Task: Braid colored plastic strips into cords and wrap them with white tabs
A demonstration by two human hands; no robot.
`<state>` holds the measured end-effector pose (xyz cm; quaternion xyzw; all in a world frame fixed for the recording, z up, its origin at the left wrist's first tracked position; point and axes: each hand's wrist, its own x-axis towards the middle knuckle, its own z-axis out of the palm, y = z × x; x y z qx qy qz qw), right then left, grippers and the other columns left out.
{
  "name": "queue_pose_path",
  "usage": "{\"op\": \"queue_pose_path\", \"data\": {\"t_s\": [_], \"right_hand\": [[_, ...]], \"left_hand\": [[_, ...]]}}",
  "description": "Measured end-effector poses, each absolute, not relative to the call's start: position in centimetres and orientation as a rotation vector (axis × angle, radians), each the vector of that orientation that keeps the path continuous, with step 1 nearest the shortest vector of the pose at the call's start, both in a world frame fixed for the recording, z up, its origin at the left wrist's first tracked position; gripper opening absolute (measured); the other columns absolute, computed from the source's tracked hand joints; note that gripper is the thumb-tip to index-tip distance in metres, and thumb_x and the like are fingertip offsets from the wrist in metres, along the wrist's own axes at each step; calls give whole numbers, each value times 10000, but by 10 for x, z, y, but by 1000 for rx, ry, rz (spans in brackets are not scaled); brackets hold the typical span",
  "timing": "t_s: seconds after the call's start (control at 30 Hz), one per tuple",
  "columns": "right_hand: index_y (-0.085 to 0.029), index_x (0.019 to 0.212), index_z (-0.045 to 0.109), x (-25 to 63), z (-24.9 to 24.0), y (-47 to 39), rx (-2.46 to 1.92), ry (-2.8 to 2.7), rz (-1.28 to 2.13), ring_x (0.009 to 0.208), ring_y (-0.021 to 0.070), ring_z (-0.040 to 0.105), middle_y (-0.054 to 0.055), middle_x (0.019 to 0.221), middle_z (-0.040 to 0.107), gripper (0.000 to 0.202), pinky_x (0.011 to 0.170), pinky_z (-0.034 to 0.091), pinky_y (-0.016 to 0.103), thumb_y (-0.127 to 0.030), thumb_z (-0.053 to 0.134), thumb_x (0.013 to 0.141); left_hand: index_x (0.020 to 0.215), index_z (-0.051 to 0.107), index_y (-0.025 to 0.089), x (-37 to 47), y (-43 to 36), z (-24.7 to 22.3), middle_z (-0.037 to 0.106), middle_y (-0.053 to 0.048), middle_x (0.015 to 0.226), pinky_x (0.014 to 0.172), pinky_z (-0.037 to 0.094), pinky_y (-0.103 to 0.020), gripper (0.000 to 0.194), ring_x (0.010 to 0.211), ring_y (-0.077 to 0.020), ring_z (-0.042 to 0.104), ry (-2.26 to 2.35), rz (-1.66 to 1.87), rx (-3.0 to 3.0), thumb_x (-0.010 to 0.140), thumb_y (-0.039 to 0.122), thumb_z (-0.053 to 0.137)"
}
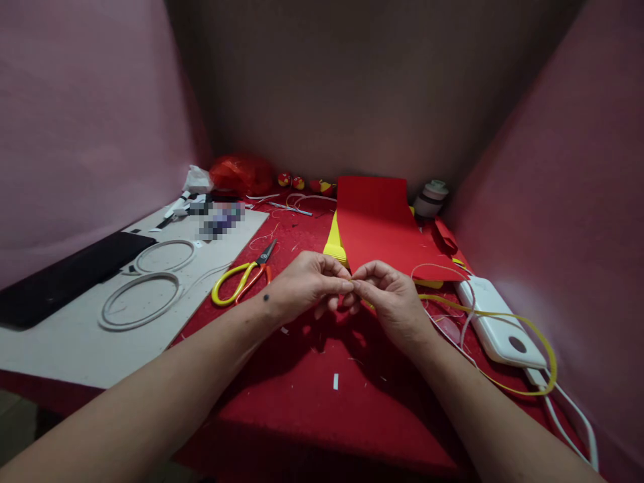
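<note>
My left hand (304, 285) and my right hand (392, 302) meet above the red tablecloth (302, 382), thumbs and forefingers pinched tip to tip. Whatever lies between the fingertips is too small to make out. Behind my right hand, a thin yellow strip (551, 355) runs out and loops to the right; whether its other end reaches my fingers is hidden. Scissors (264, 257) with yellow and orange handles lie just left of my left hand, blades pointing away. Beyond both hands is a large sheet of red paper (377, 228), with folded yellow paper (335, 248) partly under it.
To the right lies a white power bank (496, 322) with a cable. A pale board (75, 359) on the left carries coiled cord (104, 315) and a long black object (85, 275). At the back are a red plastic bag (241, 173) and a jar (431, 198).
</note>
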<state>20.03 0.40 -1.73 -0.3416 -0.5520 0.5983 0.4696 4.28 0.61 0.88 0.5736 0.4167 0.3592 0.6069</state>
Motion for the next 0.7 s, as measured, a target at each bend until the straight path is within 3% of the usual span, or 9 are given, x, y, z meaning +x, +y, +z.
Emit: {"op": "queue_pose_path", "data": {"t_s": [0.2,0.7], "right_hand": [[-192,769,523,200,-17,6,-769,-1362,1514,568,140,631,-15,599,643,208,525,497,259,-320,681,723],[-201,806,513,202,-19,6,-712,-1430,1453,560,118,613,-21,613,642,153,536,481,243,-254,649,759]], "left_hand": [[675,587,100,42,13,1,557,13,447,319,349,-132,90,347,-50,458,907,853,1061,662,137,668],[636,605,87,38,14,-1,596,-24,531,326,340,-133,107,376,-38,451,871,776,1052,698,160,652]]}}
